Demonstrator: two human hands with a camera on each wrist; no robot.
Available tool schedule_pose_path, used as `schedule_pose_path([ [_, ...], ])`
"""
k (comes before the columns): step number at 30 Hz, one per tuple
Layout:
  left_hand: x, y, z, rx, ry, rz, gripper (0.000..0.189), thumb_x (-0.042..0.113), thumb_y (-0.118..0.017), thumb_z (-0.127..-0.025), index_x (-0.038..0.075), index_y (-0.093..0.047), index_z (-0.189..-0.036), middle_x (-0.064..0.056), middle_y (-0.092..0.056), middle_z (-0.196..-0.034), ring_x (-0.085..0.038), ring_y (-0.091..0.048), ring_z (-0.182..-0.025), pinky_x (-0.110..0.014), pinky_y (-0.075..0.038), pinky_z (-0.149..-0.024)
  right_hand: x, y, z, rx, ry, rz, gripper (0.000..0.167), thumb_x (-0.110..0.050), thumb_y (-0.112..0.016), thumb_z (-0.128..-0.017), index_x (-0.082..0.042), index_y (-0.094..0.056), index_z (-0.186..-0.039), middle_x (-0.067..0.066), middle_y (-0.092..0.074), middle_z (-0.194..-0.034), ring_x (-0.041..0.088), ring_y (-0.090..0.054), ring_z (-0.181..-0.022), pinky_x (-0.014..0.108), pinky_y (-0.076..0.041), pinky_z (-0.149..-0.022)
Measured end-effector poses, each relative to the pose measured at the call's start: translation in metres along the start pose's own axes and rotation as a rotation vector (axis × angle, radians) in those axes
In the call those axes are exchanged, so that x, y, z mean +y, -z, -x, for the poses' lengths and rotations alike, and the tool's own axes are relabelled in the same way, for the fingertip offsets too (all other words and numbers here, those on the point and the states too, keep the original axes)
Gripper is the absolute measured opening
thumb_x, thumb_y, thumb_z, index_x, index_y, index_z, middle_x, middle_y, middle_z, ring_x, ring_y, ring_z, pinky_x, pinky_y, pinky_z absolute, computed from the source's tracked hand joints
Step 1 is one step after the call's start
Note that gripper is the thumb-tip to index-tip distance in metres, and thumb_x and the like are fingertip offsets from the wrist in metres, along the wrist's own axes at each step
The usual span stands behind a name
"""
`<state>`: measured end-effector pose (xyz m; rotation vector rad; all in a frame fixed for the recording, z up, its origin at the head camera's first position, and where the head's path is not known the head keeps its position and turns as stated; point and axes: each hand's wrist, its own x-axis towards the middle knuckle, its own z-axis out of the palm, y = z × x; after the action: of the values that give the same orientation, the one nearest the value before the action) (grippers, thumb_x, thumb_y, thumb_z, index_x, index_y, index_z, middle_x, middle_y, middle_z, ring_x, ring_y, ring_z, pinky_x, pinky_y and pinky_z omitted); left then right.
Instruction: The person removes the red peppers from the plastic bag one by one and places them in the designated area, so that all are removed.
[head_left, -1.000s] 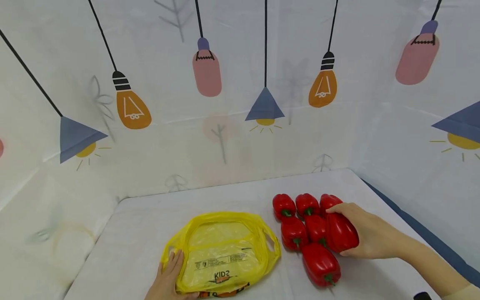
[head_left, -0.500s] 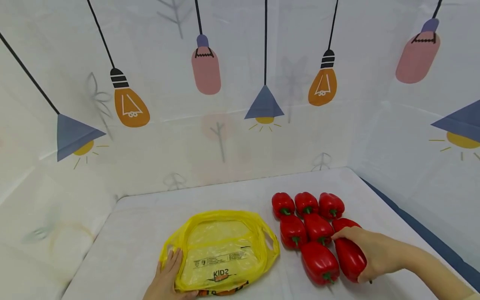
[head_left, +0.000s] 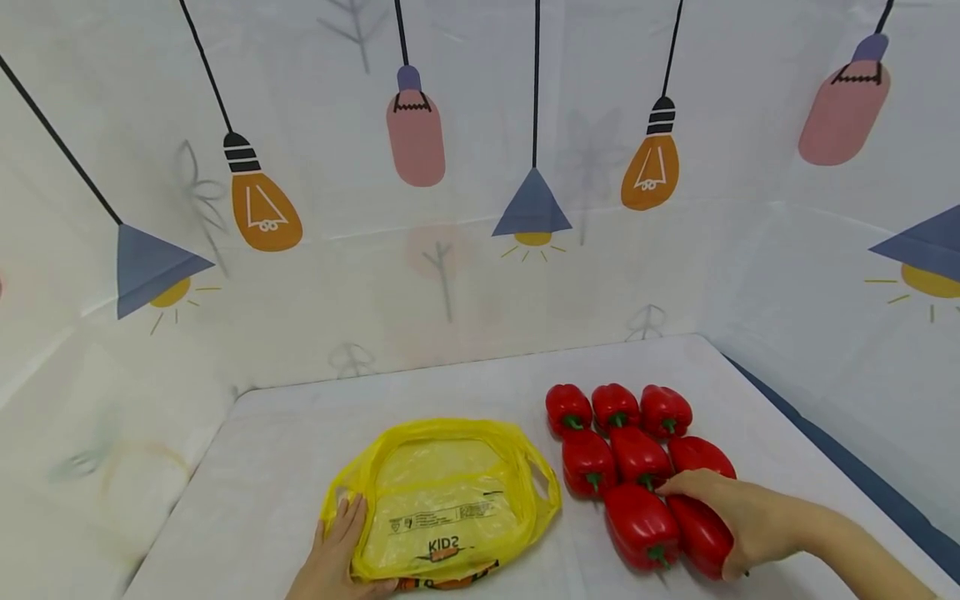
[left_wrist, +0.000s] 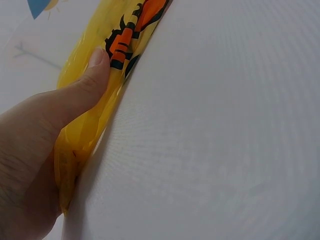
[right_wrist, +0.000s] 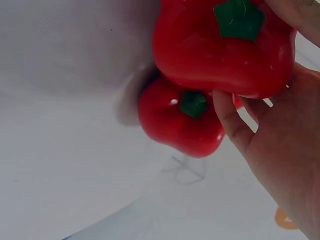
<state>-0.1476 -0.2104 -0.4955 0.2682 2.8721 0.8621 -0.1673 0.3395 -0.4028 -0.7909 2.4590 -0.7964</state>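
Observation:
In the head view, my right hand (head_left: 765, 521) grips a red bell pepper (head_left: 697, 533) at the front right of a close group. In the right wrist view, thumb and fingers curl round the same pepper (right_wrist: 225, 55), its green stem towards the camera. Another bell pepper (right_wrist: 175, 120) shows behind it. To its left in the head view lies a front bell pepper (head_left: 641, 527). My left hand (head_left: 337, 550) rests against the near left corner of a yellow plastic bag (head_left: 442, 533), fingers fairly straight. In the left wrist view, the thumb (left_wrist: 85, 90) lies along the bag's printed side.
Several more bell peppers stand in rows behind, including a middle pepper (head_left: 639, 454) and a back right pepper (head_left: 666, 410). They sit on a white table (head_left: 300, 433). A white cloth (head_left: 465, 283) printed with lamps hangs round the back and sides.
My right hand has moved towards the front right with its bell pepper, which now sits beside the front one. Peppers behind it have come into view. The left hand and bag keep their place.

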Motion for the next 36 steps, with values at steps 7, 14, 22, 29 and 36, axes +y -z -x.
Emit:
schedule_pose_path([
  [7,0.0003,-0.0011,0.0005,0.013,-0.001,0.035,0.122,0.060,-0.078,-0.066,-0.007,-0.020,-0.149,-0.026,-0.012,-0.156,0.007,0.019,-0.129,-0.061,0.005,-0.112,0.0005,-0.0029,-0.0009,0.008,-0.001,-0.005,0.085,-0.023,-0.090,-0.060,-0.019,-0.047,-0.133,0.004,-0.049,-0.128,0.041,-0.041,-0.114,0.034,-0.058,-0.068],
  [14,-0.0002,-0.0001,-0.0021,0.011,-0.012,-0.059,0.118,0.061,-0.076,-0.068,-0.008,-0.023,-0.148,-0.025,-0.020,-0.154,-0.042,-0.011,-0.142,-0.069,-0.007,-0.108,0.0019,-0.0057,-0.0032,0.037,-0.007,0.033,0.079,-0.024,-0.089,-0.062,-0.020,-0.050,-0.131,0.002,-0.051,-0.125,0.039,-0.044,-0.114,0.037,-0.059,-0.068],
  [22,-0.0004,-0.0007,-0.0013,0.014,-0.008,-0.073,0.119,0.063,-0.076,-0.068,-0.007,-0.023,-0.149,-0.024,-0.021,-0.154,-0.045,-0.013,-0.141,-0.070,-0.008,-0.107,0.0001,-0.0074,-0.0061,0.084,0.005,0.063,0.075,-0.027,-0.087,-0.066,-0.018,-0.050,-0.131,0.004,-0.050,-0.126,0.038,-0.042,-0.114,0.037,-0.058,-0.069],
  [29,0.0012,-0.0006,-0.0009,0.017,-0.005,-0.075,0.120,0.063,-0.076,-0.067,-0.008,-0.023,-0.148,-0.025,-0.021,-0.154,-0.045,-0.013,-0.141,-0.070,-0.009,-0.107,-0.0045,-0.0049,-0.0061,0.074,-0.025,0.052,0.078,-0.030,-0.090,-0.062,-0.017,-0.053,-0.129,0.008,-0.052,-0.126,0.046,-0.041,-0.115,0.045,-0.058,-0.069],
  [36,0.0036,0.0010,-0.0003,0.014,-0.005,-0.066,0.120,0.063,-0.076,-0.067,-0.008,-0.022,-0.148,-0.025,-0.021,-0.154,-0.044,-0.013,-0.142,-0.069,-0.008,-0.107,-0.0052,-0.0015,-0.0075,0.085,-0.003,0.077,0.075,-0.032,-0.089,-0.064,-0.017,-0.054,-0.128,0.006,-0.052,-0.125,0.040,-0.043,-0.113,0.041,-0.059,-0.069],
])
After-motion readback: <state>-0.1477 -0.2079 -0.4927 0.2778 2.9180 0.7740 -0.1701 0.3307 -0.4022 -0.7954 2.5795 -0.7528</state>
